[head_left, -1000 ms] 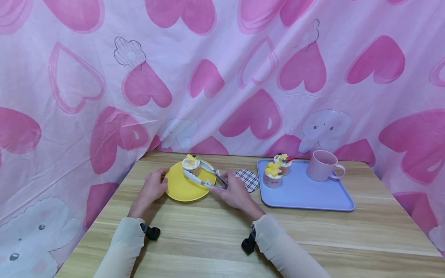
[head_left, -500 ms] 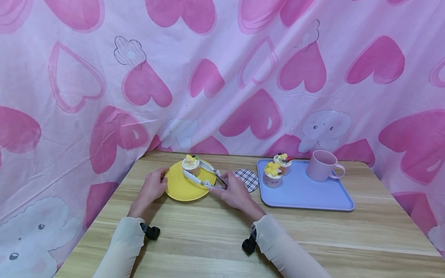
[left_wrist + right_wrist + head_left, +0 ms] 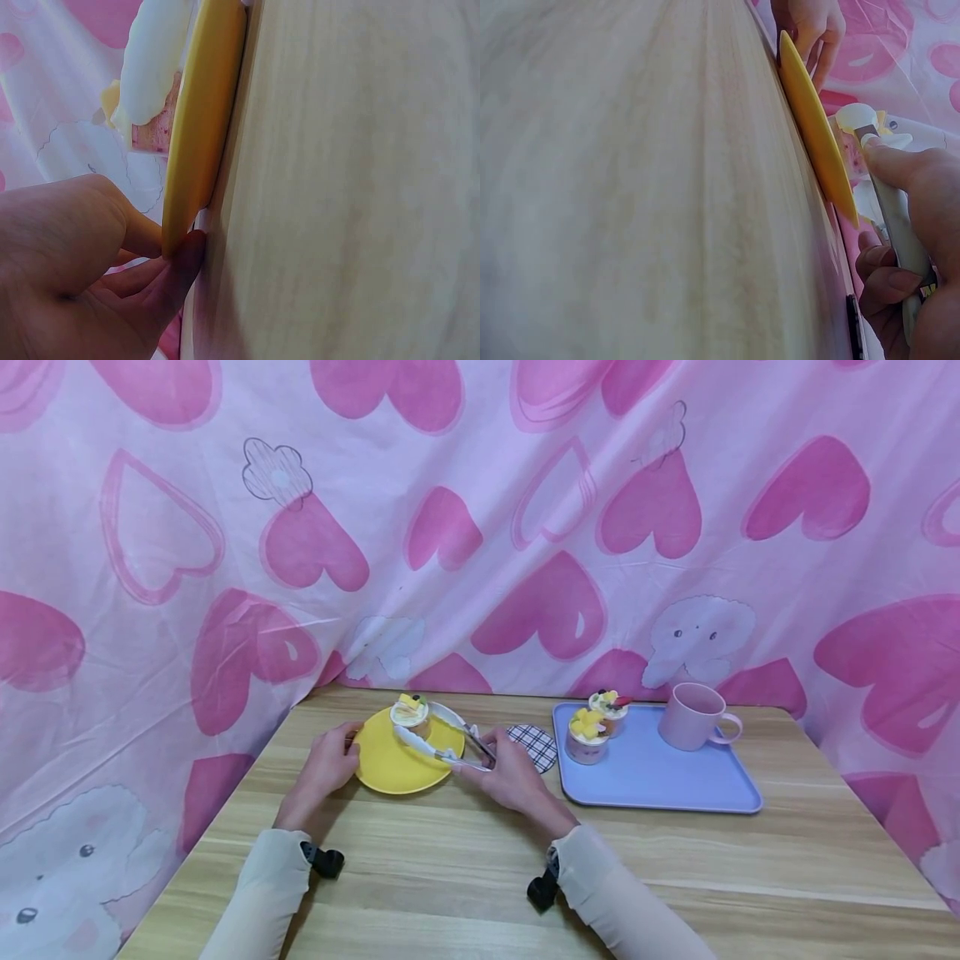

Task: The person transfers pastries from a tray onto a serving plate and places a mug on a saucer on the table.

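Note:
At the left edge of a yellow plate (image 3: 401, 768), my left hand (image 3: 326, 764) pinches the rim; the left wrist view shows the thumb above and fingers beneath it. A small dessert cup (image 3: 411, 717) topped with cream and yellow fruit stands upright near the plate's back. My right hand (image 3: 512, 777) grips metal tongs (image 3: 442, 757) with white tips, reaching in from the right. The tongs' arms are spread, one tip in front of the cup and the other behind its right side. In the left wrist view a white tip (image 3: 156, 64) partly hides the cup (image 3: 152, 136).
A round checked coaster (image 3: 534, 747) lies between the plate and a blue tray (image 3: 660, 785). Two more dessert cups, one with yellow fruit (image 3: 587, 742) and one with a red piece (image 3: 611, 712), stand on the tray beside a pink mug (image 3: 692, 720). A pink heart-print cloth (image 3: 450, 610) hangs behind.
The tongs' arms have spread a little wider around the cup, which stays in place on the plate. The left hand keeps its hold on the rim.

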Available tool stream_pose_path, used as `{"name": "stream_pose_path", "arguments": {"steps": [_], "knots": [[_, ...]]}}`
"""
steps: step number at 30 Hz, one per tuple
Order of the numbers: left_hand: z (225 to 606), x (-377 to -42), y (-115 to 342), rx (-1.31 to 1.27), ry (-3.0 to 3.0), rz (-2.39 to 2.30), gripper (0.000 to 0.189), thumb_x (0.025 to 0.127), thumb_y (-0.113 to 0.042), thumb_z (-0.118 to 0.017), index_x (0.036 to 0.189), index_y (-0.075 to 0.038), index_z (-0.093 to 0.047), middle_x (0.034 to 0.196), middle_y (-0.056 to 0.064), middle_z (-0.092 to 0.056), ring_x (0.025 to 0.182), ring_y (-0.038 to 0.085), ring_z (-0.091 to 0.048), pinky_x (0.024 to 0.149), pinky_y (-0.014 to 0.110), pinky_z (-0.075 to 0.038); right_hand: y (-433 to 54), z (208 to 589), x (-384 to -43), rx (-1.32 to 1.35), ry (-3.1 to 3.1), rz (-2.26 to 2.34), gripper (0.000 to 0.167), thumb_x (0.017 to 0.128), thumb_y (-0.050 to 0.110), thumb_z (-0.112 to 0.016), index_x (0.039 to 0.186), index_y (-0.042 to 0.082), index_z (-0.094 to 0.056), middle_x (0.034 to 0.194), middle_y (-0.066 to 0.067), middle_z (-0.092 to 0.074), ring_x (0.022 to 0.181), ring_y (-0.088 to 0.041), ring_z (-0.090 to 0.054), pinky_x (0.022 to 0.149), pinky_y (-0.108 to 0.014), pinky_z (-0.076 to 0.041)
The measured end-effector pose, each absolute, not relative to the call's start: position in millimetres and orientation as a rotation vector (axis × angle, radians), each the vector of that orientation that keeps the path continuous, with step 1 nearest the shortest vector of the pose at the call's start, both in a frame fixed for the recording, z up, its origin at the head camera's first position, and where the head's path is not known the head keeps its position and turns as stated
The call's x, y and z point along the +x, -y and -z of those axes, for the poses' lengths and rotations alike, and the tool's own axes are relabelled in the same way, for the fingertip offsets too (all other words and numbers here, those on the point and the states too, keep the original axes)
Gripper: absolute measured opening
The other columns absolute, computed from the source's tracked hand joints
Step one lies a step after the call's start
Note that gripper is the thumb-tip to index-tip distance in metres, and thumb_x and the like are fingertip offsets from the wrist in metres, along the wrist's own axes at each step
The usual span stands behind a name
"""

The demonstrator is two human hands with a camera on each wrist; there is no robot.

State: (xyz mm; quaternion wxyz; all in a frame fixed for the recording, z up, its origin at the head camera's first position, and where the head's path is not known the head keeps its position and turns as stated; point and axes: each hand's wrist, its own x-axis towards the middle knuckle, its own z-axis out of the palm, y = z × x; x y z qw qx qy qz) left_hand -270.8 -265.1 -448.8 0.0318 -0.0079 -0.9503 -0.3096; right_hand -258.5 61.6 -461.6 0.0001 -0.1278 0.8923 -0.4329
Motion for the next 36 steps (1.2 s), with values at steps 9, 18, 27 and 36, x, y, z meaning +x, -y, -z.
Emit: {"name": "stream_pose_path", "arguments": {"steps": [9, 18, 27, 36], "knots": [[449, -270, 267, -0.060, 2.899, 0.928, 0.049, 0.105, -0.001, -0.052, 0.153, 0.010, -0.052, 0.146, 0.034, -0.062, 0.137, 0.048, -0.061, 0.117, 0.061, -0.050, -69, 460, -255, -0.391, -2.818, 1.389, 0.069, 0.084, 0.060, -0.088, 0.127, 0.013, -0.059, 0.094, -0.003, -0.063, 0.085, -0.018, -0.058, 0.072, -0.032, -0.050], [450, -271, 267, -0.063, 2.896, 0.924, 0.048, 0.106, -0.001, -0.051, 0.153, 0.010, -0.052, 0.146, 0.034, -0.062, 0.136, 0.047, -0.062, 0.116, 0.060, -0.052, -79, 461, -254, -0.373, -2.808, 1.428, 0.070, 0.084, 0.060, -0.088, 0.128, 0.014, -0.057, 0.091, -0.001, -0.065, 0.078, -0.016, -0.058, 0.063, -0.029, -0.050], [450, -271, 267, -0.063, 2.892, 0.935, 0.048, 0.106, -0.002, -0.051, 0.153, 0.010, -0.052, 0.146, 0.034, -0.063, 0.136, 0.047, -0.061, 0.117, 0.060, -0.051, -93, 460, -251, -0.396, -2.760, 1.512, 0.072, 0.086, 0.056, -0.089, 0.131, 0.011, -0.055, 0.091, -0.004, -0.066, 0.076, -0.016, -0.058, 0.063, -0.031, -0.052], [450, -271, 267, -0.063, 2.887, 0.928, 0.048, 0.106, -0.001, -0.052, 0.152, 0.010, -0.052, 0.145, 0.034, -0.063, 0.135, 0.047, -0.063, 0.116, 0.060, -0.052, -106, 457, -248, -0.367, -2.790, 1.538, 0.075, 0.084, 0.057, -0.090, 0.133, 0.014, -0.054, 0.105, -0.006, -0.071, 0.087, -0.017, -0.063, 0.073, -0.031, -0.055]]}}
